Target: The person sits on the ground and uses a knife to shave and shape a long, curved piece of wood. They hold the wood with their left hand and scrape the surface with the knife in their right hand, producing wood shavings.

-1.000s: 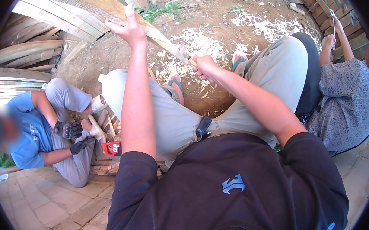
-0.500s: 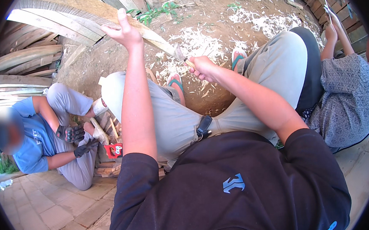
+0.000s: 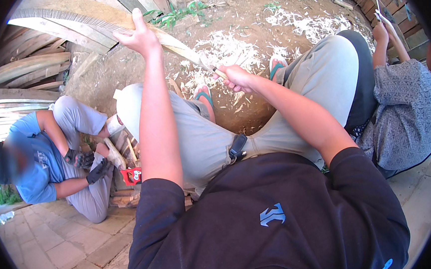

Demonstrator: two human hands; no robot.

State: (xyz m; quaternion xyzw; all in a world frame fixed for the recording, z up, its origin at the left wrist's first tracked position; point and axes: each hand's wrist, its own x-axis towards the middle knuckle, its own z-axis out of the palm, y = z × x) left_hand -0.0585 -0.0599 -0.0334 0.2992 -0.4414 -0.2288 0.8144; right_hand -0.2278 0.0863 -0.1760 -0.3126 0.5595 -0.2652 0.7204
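A long pale wooden slat (image 3: 175, 43) slants from the upper left down toward the middle, with a rough, ridged edge at its far left part. My left hand (image 3: 141, 38) grips it partway along, the thumb sticking up over its far side. In my right hand (image 3: 236, 78) is a knife (image 3: 219, 72) with a light wooden handle, fingers closed round it. Its short blade lies at or very near the slat's narrow near end; actual contact is too small to make out.
Pale shavings (image 3: 227, 48) litter the dirt beyond my feet. At left a gloved person (image 3: 40, 166) sits by wood pieces and a red-handled saw (image 3: 132, 176). Another person (image 3: 406, 106) sits close on my right, holding a thin tool. Stacked boards (image 3: 26, 72) stand far left.
Both my hands have shifted slightly left, with the slat and the knife. The right-hand person's hands and tool have moved a little left. The gloved person's hands have shifted slightly.
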